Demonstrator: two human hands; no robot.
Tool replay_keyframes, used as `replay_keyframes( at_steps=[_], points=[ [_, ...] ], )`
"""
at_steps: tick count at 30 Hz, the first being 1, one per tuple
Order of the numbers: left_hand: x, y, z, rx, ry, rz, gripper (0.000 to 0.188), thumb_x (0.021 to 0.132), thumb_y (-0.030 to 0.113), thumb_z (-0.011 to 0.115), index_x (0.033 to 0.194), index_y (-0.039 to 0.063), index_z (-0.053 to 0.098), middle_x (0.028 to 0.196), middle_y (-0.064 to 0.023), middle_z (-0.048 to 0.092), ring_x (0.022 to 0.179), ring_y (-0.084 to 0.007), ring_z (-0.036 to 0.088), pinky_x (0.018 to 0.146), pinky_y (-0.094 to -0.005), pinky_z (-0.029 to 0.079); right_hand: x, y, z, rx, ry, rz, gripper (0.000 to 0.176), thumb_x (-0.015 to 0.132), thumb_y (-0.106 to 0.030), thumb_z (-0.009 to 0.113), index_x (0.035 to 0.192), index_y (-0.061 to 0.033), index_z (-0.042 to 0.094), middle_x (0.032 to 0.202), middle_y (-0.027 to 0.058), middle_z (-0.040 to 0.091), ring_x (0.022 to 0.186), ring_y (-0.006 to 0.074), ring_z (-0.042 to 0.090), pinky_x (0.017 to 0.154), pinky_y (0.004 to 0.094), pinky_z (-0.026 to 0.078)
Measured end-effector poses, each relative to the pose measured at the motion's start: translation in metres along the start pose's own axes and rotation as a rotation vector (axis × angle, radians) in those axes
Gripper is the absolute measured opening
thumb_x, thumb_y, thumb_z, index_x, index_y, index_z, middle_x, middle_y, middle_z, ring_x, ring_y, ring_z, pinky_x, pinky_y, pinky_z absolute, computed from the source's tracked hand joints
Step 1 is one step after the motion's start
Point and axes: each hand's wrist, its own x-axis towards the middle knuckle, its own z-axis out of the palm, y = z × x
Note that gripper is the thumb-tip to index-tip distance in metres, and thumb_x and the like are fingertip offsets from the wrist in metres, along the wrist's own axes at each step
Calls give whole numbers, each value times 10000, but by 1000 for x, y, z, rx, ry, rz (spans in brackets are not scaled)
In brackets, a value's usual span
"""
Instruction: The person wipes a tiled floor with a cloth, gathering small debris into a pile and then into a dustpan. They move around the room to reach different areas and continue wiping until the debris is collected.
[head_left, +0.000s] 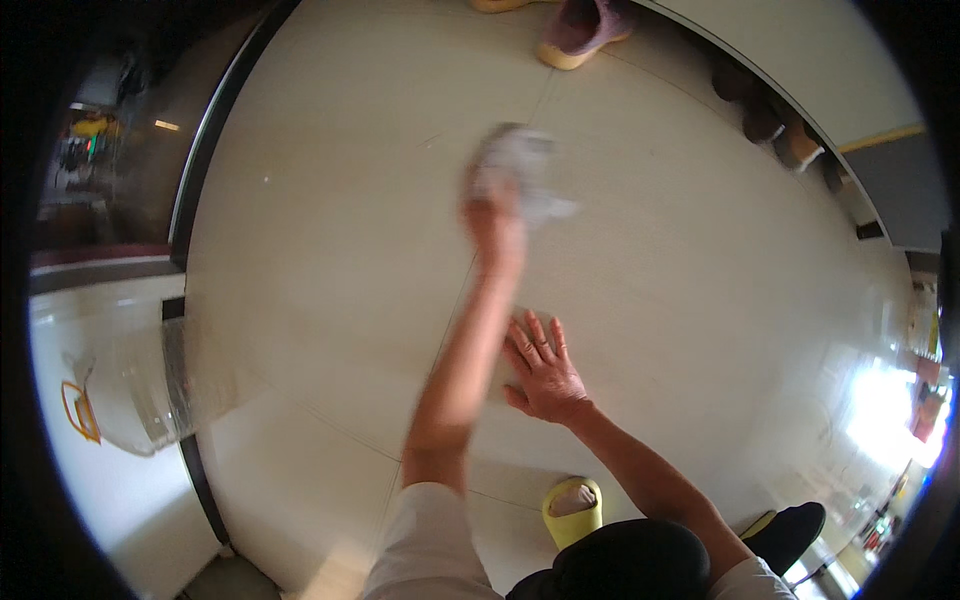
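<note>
My left hand (496, 221) reaches far forward over the tiled floor (337, 225), shut on a whitish cloth (525, 161). Both hand and cloth are blurred, and the fingers are partly lost in the blur. The cloth lies against the floor, a loose corner trailing to the right. Nearer to me, my right hand (546, 379) is palm down on the floor with its fingers apart and nothing in it. A yellow-green slipper (571, 517) on a foot shows below that hand.
Purple footwear with a pale sole (574, 37) stands at the far edge. Several shoes (795, 142) sit beneath a pale cabinet (810, 60) on the right. At left are a dark-framed glass panel (127, 150) and a clear plastic container (135, 375). Bright light reflects off the floor at right.
</note>
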Motion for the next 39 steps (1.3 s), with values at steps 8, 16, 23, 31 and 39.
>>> replay_keyframes(
  at_steps=[8, 16, 23, 31, 39],
  points=[
    [173, -66, -223, 1033, 316, 262, 475, 831, 147, 588, 1289, 48, 506, 1270, -171, 557, 1131, -333, 550, 948, -438, 451, 0, -10, -12, 85, -18, -38, 756, 866, -412, 550, 1468, -64, 255, 1558, 127, 136, 1449, 334, 73, 1153, 568, 74],
    [0, -46, 122, 512, -379, 510, 368, 812, -33, 503, 1171, 32, 551, 1137, -178, 564, 1128, -356, 514, 995, -445, 392, -5, -3, -4, 402, 39, 20, 749, 882, -383, 536, 1484, -81, 208, 1559, 117, 145, 1450, 296, 98, 1163, 542, 85],
    [-131, -13, 223, 179, -393, 154, 382, 859, 173, 547, 1219, 47, 536, 1198, -189, 573, 1109, -365, 547, 950, -436, 437, -9, 0, -10, 163, 243, -170, 736, 854, -369, 519, 1454, -21, 271, 1556, 134, 161, 1456, 306, 64, 1170, 529, -8],
    [-97, 120, 26, -615, -110, -534, 349, 993, 233, 397, 1270, 54, 511, 1281, -100, 560, 1174, -239, 541, 1010, -445, 435, -69, -50, -24, 395, 366, 127, 528, 870, -173, 521, 1361, -9, 416, 1470, 171, 302, 1412, 350, 191, 1148, 546, 163],
    [-142, 252, -112, -397, 220, -440, 396, 979, 250, 364, 1279, 44, 519, 1306, -136, 547, 1220, -307, 511, 1069, -504, 360, -74, -88, -23, 839, 342, 419, 415, 812, -121, 539, 1221, -51, 527, 1325, 113, 452, 1230, 310, 413, 984, 472, 397]
  ],
)
